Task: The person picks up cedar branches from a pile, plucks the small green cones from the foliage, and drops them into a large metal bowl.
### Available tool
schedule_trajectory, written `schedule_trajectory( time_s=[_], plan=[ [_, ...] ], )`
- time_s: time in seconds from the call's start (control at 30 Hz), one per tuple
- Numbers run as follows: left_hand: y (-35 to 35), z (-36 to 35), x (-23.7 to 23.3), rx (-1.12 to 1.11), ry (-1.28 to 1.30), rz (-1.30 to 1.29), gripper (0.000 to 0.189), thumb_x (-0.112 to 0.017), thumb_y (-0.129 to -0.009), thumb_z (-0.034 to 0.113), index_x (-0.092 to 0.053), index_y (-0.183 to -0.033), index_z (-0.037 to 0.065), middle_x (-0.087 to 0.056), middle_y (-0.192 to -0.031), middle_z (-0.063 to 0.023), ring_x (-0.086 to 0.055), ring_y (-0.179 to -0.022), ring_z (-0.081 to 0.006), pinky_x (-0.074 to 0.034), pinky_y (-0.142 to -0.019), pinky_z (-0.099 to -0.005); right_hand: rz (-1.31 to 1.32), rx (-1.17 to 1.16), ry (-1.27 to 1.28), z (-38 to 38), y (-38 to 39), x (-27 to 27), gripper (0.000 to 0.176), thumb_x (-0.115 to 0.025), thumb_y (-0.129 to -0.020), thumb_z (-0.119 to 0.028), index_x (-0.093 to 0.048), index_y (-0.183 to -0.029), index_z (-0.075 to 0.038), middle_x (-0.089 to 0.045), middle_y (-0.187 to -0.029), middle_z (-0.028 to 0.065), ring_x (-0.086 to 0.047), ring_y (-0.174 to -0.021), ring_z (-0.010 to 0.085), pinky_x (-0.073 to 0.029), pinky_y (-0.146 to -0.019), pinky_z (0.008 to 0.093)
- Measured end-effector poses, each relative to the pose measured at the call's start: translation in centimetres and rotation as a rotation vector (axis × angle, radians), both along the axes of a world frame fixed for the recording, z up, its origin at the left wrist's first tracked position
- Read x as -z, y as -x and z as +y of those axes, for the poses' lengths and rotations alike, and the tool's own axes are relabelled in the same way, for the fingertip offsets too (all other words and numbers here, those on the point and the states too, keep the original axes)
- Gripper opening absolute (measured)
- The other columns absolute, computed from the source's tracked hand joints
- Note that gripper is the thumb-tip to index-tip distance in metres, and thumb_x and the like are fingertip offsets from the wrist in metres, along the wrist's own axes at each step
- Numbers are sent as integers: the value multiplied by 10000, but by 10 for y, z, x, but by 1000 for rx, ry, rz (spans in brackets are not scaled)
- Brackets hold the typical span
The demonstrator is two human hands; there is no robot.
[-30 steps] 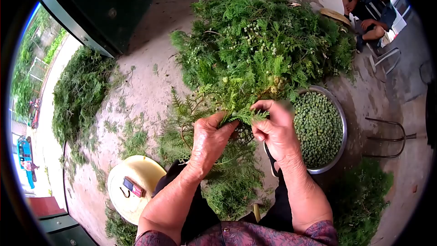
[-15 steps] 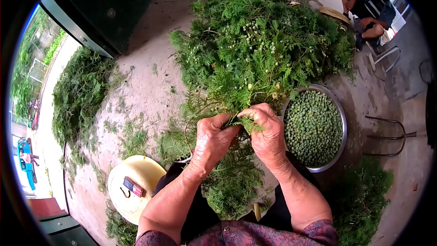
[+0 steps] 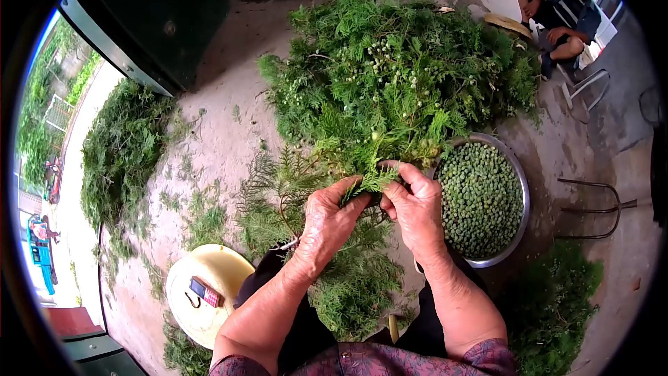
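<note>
My left hand (image 3: 332, 217) is closed on a green evergreen sprig (image 3: 376, 180), its thumb and fingers pinched at the stem. My right hand (image 3: 419, 210) is pinched at the sprig's other side, thumb bent against the fingers; any cone between its fingertips is hidden. Just right of that hand stands a metal basin (image 3: 527, 203) full of small green cones (image 3: 481, 198). Beyond both hands spreads a big heap of evergreen branches (image 3: 390, 73) dotted with pale cones. More cut sprigs (image 3: 355, 296) lie between my knees.
A pale yellow round lid-like object (image 3: 209, 264) at left carries a red phone (image 3: 205, 291). Another branch pile (image 3: 122, 146) lies by the doorway, and one (image 3: 557, 306) at lower right. A person (image 3: 567, 17) sits at upper right, near a metal-framed stool (image 3: 588, 90).
My right hand has turned and shifted slightly right and down, its index finger lifting along the sprig. My left hand has moved a little to the right. The view has shifted slightly.
</note>
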State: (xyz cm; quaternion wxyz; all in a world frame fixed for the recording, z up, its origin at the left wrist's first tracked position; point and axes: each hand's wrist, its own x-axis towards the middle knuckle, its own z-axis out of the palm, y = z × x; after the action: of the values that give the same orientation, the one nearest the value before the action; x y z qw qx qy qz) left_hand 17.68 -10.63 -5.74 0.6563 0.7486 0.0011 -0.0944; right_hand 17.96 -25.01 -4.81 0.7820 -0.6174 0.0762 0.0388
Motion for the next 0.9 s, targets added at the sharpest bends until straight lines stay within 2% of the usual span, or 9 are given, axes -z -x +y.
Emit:
schedule_trajectory(
  time_s=[0.17,0.3,0.43,0.57,0.6,0.63,0.7,0.83,0.9],
  plan=[
    [3,-4,0,15,-25,-79,234,-577,-817,20,-610,-1048,0,-623,-860,-1,-510,-778,-64,-432,-715,-232,-169,82,316,3,1,5,223,-625,-816,-52,-585,-1025,16,-624,-813,35,-531,-620,55,-446,-523,194],
    [4,-6,10,-45,114,-181,244,-567,-818,18,-606,-1059,6,-618,-897,-6,-521,-820,-77,-421,-745,-229,-87,4,184,1,3,2,102,-613,-810,-21,-598,-900,24,-601,-716,29,-509,-580,47,-426,-498,203],
    [5,-10,-3,-207,369,53,172,-560,-852,80,-629,-1002,31,-629,-852,1,-549,-793,-74,-437,-733,-225,-121,-40,271,1,3,1,54,-602,-810,-16,-591,-849,19,-592,-681,18,-507,-562,62,-417,-504,227],
    [0,-5,-19,-203,686,363,183,-587,-861,159,-629,-1006,55,-634,-863,4,-561,-787,-75,-448,-720,-225,-275,-79,413,6,6,4,97,-587,-783,-1,-569,-875,28,-583,-750,83,-562,-674,155,-449,-615,273],
    [-1,-7,-12,-203,666,286,273,-587,-875,215,-604,-1085,42,-630,-913,7,-554,-782,-71,-452,-724,-214,-324,-92,488,7,6,2,109,-580,-760,16,-557,-867,27,-572,-791,115,-569,-700,201,-451,-626,293],
    [-1,-9,-8,-169,661,173,310,-600,-867,208,-589,-1110,15,-632,-924,-8,-556,-792,-70,-459,-718,-215,-362,-105,531,8,6,3,125,-571,-759,28,-558,-883,27,-572,-780,104,-557,-686,183,-444,-613,287],
    [-1,-9,-7,-180,582,135,302,-613,-858,180,-592,-1096,-4,-633,-922,-13,-557,-794,-71,-460,-712,-216,-437,-131,615,10,7,4,163,-553,-755,51,-561,-916,27,-572,-760,84,-533,-657,146,-430,-589,274],
    [-1,-4,-13,-175,378,90,290,-612,-857,150,-593,-1086,-27,-631,-931,-17,-534,-804,-51,-450,-721,-207,-382,-243,562,-2,3,-15,132,-662,-728,-16,-583,-821,35,-559,-705,120,-545,-600,221,-426,-553,314],
    [0,-4,-12,-113,255,-40,291,-580,-868,109,-567,-1121,-35,-626,-911,-10,-519,-799,-52,-446,-711,-206,-400,-146,558,-5,5,-12,112,-673,-751,-46,-611,-809,26,-559,-679,71,-525,-581,138,-406,-512,272]
  ],
)
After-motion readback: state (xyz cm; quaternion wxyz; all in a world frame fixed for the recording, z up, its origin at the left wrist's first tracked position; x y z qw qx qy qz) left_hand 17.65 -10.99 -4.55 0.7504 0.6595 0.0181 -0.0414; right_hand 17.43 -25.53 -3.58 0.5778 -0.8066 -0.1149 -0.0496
